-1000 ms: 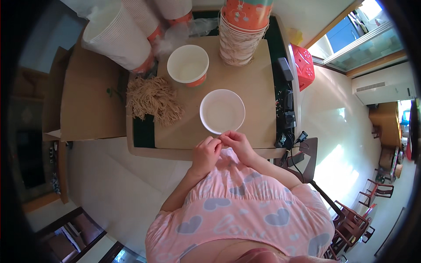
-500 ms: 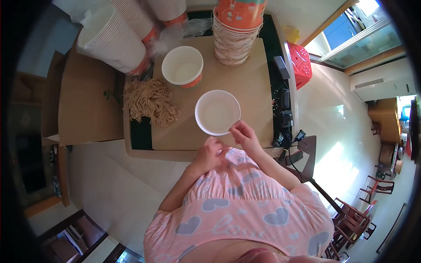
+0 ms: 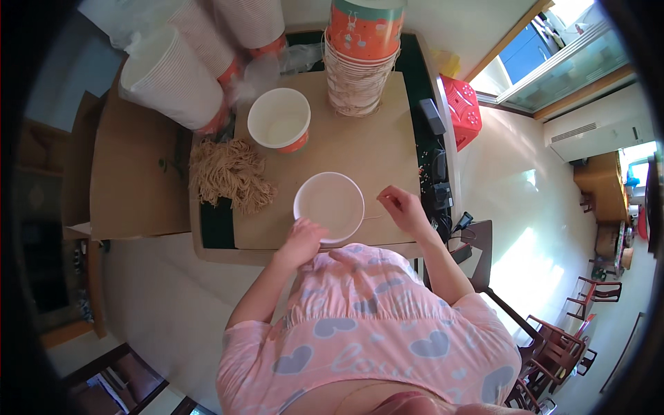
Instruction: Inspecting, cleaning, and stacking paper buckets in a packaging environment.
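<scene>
Left grip is closed over the rim of the near cup, open end up at the front of the surface. Right grip hovers to the cup's right, fingertips drawn together; whether they pinch anything, I cannot tell. A string juts from the cup's right side. Pale, cursive lettering crosses the pink dress; the stack carries orange-and-teal printed pictures.

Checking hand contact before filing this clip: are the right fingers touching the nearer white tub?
No, brown board shows between the right fingers and the nearer white tub.
</scene>
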Tool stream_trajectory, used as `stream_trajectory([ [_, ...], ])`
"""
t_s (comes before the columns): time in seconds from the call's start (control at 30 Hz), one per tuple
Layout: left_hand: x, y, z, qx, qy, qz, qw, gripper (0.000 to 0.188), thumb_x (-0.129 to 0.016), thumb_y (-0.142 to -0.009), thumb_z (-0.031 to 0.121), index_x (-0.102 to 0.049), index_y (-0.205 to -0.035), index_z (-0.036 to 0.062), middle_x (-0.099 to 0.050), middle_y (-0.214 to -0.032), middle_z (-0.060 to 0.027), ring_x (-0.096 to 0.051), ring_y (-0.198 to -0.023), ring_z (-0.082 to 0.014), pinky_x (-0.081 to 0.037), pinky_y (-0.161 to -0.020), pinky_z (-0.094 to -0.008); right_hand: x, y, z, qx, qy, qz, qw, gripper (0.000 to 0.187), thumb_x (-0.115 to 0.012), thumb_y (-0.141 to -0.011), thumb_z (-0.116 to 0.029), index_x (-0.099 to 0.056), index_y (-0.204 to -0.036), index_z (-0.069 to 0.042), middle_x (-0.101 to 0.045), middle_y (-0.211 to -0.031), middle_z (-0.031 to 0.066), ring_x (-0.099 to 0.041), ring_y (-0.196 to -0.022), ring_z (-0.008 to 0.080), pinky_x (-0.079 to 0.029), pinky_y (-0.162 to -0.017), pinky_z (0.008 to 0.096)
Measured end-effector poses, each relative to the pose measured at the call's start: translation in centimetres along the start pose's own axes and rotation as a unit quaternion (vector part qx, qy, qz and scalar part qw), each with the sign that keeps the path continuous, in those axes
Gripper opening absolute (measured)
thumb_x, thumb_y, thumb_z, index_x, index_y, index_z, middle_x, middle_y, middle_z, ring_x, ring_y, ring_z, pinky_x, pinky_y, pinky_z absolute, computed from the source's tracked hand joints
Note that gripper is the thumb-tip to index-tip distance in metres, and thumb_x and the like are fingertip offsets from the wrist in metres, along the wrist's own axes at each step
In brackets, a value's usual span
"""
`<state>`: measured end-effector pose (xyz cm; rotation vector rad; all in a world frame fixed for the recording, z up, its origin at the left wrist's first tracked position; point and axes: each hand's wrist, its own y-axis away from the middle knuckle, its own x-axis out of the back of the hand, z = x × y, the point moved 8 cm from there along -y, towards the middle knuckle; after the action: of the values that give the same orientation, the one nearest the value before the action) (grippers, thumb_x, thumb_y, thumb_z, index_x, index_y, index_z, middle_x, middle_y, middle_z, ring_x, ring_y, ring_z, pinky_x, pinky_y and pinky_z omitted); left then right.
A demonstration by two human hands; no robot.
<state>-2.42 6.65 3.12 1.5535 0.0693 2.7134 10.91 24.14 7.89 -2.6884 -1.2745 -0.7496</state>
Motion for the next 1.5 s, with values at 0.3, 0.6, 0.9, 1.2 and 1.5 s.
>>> stream_trajectory([
  [0.3, 0.0, -3.0, -0.3, 0.236, 0.488, 0.042, 0.839, 0.036, -0.050, -0.095, 0.029, -0.054, -0.068, 0.0046, -0.052, -0.062, -0.0034, -0.049, -0.056, -0.0106, -0.038, -0.052, -0.0263, -4.5, 1.5, -4.6, 0.124, -0.007, -0.057, 0.991, 0.007, -0.060, -0.085, -0.007, -0.060, -0.088, -0.001, -0.059, -0.073, 0.0126, -0.055, -0.059, 0.0207, -0.044, -0.055, 0.0283],
  [0.6, -3.2, -2.9, 1.1, 0.236, 0.684, 0.030, 0.689, 0.026, -0.047, -0.097, 0.024, -0.050, -0.077, 0.0074, -0.045, -0.063, 0.0022, -0.041, -0.053, -0.0065, -0.033, -0.049, -0.0207, -5.5, 2.3, -3.3, 0.087, -0.026, -0.069, 0.993, 0.009, -0.060, -0.086, -0.010, -0.060, -0.090, -0.001, -0.060, -0.074, 0.0139, -0.060, -0.066, 0.0246, -0.047, -0.060, 0.0328],
  [0.9, -3.6, -2.1, 1.5, 0.257, 0.671, 0.023, 0.695, 0.015, -0.049, -0.096, 0.016, -0.051, -0.084, 0.0073, -0.049, -0.068, 0.0019, -0.044, -0.057, -0.0058, -0.037, -0.052, -0.0198, -6.7, 2.1, 0.6, -0.020, -0.127, -0.098, 0.987, 0.007, -0.063, -0.085, -0.007, -0.063, -0.089, 0.000, -0.054, -0.066, -0.0023, -0.046, -0.060, 0.0033, -0.038, -0.054, 0.0207],
  [1.2, -2.6, -2.2, 1.6, 0.203, 0.478, 0.064, 0.852, 0.014, -0.061, -0.086, 0.014, -0.051, -0.087, 0.0038, -0.054, -0.075, -0.0046, -0.053, -0.064, -0.0150, -0.043, -0.056, -0.0268, -7.0, 2.8, 2.2, -0.052, -0.148, -0.085, 0.984, 0.007, -0.065, -0.082, -0.007, -0.062, -0.084, -0.001, -0.047, -0.059, -0.0031, -0.039, -0.055, 0.0036, -0.033, -0.049, 0.0221],
  [1.5, -0.2, -0.7, 0.5, 0.249, 0.289, 0.164, 0.910, 0.024, -0.059, -0.077, 0.004, -0.062, -0.101, 0.0023, -0.064, -0.088, -0.0150, -0.065, -0.077, -0.0293, -0.051, -0.068, -0.0379, -10.0, 2.1, 5.6, -0.070, -0.253, -0.010, 0.965, 0.012, -0.064, -0.083, -0.006, -0.059, -0.091, 0.000, -0.062, -0.086, 0.0061, -0.061, -0.080, 0.0122, -0.052, -0.069, 0.0254],
])
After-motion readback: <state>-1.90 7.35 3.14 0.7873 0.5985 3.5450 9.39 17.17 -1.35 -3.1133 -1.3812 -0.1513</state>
